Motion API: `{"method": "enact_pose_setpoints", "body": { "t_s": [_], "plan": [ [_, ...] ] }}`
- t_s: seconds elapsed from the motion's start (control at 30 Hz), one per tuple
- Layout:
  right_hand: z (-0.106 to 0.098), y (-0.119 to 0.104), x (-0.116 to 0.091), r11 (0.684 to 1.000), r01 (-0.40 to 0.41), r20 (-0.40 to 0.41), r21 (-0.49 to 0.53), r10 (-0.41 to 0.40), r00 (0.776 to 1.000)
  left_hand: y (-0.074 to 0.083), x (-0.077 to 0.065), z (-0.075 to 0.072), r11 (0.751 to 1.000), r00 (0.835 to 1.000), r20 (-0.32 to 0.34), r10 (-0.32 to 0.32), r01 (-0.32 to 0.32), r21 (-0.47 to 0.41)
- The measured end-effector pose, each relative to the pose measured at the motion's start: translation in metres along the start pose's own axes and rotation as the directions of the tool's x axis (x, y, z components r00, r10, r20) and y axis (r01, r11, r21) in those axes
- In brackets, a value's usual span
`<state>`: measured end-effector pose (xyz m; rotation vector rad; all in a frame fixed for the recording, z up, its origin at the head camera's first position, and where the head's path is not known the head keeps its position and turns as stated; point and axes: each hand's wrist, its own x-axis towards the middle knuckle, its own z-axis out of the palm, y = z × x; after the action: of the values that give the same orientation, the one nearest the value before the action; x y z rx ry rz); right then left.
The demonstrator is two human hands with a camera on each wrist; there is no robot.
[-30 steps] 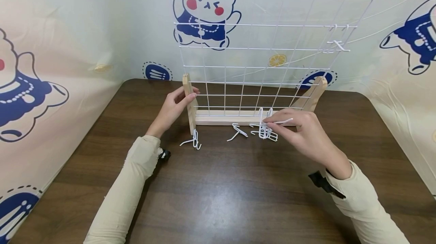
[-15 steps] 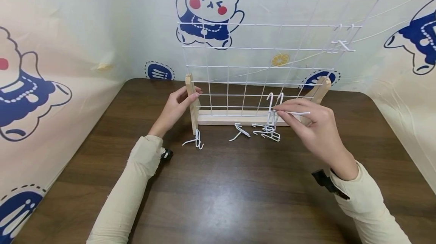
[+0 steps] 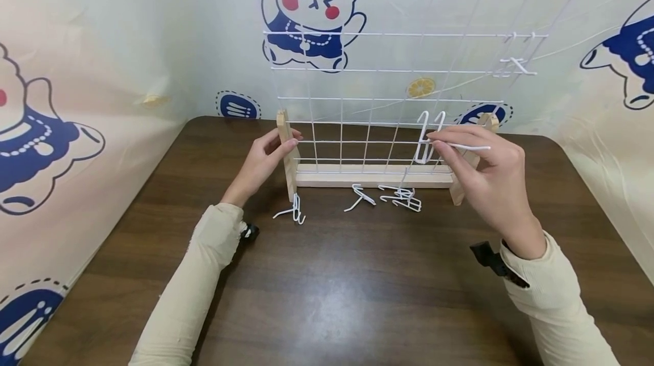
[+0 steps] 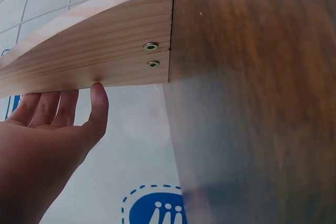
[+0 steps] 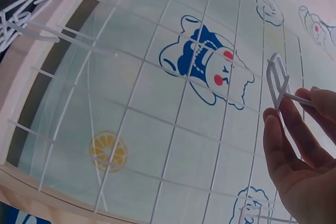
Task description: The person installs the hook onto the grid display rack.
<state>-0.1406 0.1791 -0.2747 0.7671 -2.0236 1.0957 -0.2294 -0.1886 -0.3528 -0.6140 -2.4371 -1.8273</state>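
My right hand (image 3: 487, 170) pinches a white wire hook (image 3: 423, 139) by its middle, in front of the lower right part of a white wire grid rack (image 3: 352, 142). Its two bent ends point up and its prong sticks out toward the right. In the right wrist view this hook (image 5: 277, 80) sits between thumb and fingertips. My left hand (image 3: 260, 164) holds the rack's left wooden leg (image 3: 287, 156), thumb in front and fingers behind. From the left wrist, fingertips and thumb meet the edge of that leg (image 4: 105, 66), which has two screws.
On the table (image 3: 327, 275), one hook (image 3: 295, 210) lies by the left leg, another hook (image 3: 360, 196) in the middle, and a tangled pile of hooks (image 3: 403, 198) to its right. One hook (image 3: 516, 64) hangs high on the grid's right side. A patterned cloth (image 3: 204, 25) stands behind.
My right hand has lifted the hook up and to the right, away from the pile on the table and up in front of the grid. My left hand stays on the wooden leg.
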Motion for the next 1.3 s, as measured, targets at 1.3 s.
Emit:
{"method": "enact_pose_setpoints", "body": {
  "t_s": [1.3],
  "plan": [
    [-0.002,-0.01,0.069,0.998,0.02,-0.222,-0.062,-0.033,0.974,0.0,0.0,-0.001,1.0,1.0,0.007,0.0,0.0,-0.014]
  ]
}}
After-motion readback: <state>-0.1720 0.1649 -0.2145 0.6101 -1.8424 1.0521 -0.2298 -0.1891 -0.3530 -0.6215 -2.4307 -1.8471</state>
